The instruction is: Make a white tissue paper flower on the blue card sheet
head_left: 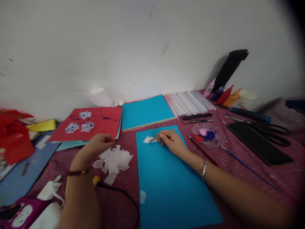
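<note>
My right hand point(172, 143) grips a thin tan wooden stick point(164, 135); its tip touches a small white paper patch point(148, 139) near the top of a blue sheet point(164, 178). Left of that sheet, my left hand point(103, 142) hovers by a loose pile of white paper pieces point(116, 160), its fingers loosely bent and partly hidden, with nothing seen in them. One small white piece point(142, 197) lies on the sheet's lower left.
A red sheet with blue-white flowers point(102, 117) lies back left, beside stacked blue sheets point(145, 109) and white strips point(188, 103). On the right are a paint palette point(218, 141), a paintbrush point(247, 165), a phone point(258, 143), scissors point(259, 125) and paint bottles point(225, 95).
</note>
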{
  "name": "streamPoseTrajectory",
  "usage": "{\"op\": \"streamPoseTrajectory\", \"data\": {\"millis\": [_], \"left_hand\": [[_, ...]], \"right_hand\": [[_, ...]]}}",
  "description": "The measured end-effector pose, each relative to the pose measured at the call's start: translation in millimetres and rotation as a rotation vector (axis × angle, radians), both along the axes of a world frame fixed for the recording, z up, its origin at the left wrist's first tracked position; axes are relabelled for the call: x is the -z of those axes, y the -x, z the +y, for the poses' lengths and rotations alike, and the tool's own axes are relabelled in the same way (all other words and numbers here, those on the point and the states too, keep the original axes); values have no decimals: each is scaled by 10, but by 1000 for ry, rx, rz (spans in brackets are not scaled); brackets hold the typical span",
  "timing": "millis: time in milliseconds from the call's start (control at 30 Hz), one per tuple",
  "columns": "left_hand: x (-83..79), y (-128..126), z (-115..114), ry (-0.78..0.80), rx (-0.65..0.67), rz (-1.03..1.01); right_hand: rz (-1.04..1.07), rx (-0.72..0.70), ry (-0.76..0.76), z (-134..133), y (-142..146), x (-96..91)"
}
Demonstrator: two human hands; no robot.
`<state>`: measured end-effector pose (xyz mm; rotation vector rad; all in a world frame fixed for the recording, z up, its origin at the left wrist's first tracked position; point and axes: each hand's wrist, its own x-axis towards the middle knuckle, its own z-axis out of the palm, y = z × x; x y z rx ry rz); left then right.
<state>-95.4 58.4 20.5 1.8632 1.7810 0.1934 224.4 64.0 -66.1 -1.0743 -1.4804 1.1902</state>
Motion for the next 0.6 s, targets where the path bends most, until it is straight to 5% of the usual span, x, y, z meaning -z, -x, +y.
{"op": "streamPoseTrajectory", "data": {"millis": [300, 467, 600], "left_hand": [[223, -62, 80, 51, -84, 266], [192, -157, 54, 97, -23, 4], [-4, -67, -51, 35, -101, -208]], "right_hand": [[-1, 2, 18, -14, 0, -19], [-16, -15, 17, -9, -11, -14], [-15, -25, 23, -12, -15, -13]]}}
